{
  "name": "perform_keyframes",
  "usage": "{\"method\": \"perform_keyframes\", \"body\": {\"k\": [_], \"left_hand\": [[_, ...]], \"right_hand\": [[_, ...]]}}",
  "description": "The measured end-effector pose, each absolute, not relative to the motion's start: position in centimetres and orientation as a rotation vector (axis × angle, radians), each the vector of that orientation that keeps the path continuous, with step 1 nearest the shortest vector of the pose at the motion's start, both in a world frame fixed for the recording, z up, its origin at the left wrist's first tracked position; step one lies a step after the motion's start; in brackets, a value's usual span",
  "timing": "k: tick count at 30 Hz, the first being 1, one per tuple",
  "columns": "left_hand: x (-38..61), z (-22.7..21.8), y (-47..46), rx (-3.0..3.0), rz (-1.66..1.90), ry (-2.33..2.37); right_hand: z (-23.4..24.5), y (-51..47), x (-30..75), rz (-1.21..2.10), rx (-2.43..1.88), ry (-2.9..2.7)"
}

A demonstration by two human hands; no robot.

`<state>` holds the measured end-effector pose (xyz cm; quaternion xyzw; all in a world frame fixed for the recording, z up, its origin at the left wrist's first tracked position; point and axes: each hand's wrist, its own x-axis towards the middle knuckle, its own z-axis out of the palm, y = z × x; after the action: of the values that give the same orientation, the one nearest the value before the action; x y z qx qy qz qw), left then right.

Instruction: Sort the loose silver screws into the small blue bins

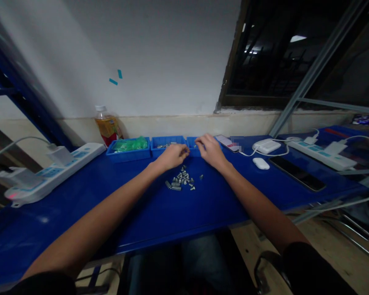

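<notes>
A small heap of several grey metal screws and sleeves (181,180) lies on the blue table (160,213) in front of me. My left hand (174,155) hovers just beyond the heap, fingers curled in a pinch on a tiny metal piece. My right hand (209,150) reaches to the rightmost blue bin (193,146), fingers bent over its rim; what they hold, if anything, is hidden. A middle blue bin (167,145) holds a few metal parts. The left blue bin (127,149) holds green plastic bags.
A drink bottle (107,128) stands by the wall behind the bins. A white power strip (53,172) lies at the left, another power strip (321,152) at the right. Two phones (297,174) (226,142), a white charger (266,146) and an earbud case (260,163) lie to the right.
</notes>
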<state>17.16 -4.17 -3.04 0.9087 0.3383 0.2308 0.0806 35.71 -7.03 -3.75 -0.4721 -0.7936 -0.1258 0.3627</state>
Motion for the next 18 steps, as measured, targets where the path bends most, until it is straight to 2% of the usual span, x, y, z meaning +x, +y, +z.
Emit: {"method": "perform_keyframes", "body": {"k": [4,8,14,18], "left_hand": [[15.4,-5.1,-5.8,2.522,0.484,1.061],[15.3,-5.8,-5.3,2.405,0.531,1.11],[15.3,-5.9,-5.4,1.767,0.95,0.897],[15.2,-5.9,-5.8,1.556,1.089,0.872]], "right_hand": [[-4.0,-5.7,36.2,-0.41,-1.443,-1.924],[-4.9,-7.1,34.8,-0.312,-1.309,-2.036],[-5.4,-9.2,32.0,-0.03,-0.992,-2.192],[-5.4,-9.3,31.3,0.04,-0.954,-2.111]]}}
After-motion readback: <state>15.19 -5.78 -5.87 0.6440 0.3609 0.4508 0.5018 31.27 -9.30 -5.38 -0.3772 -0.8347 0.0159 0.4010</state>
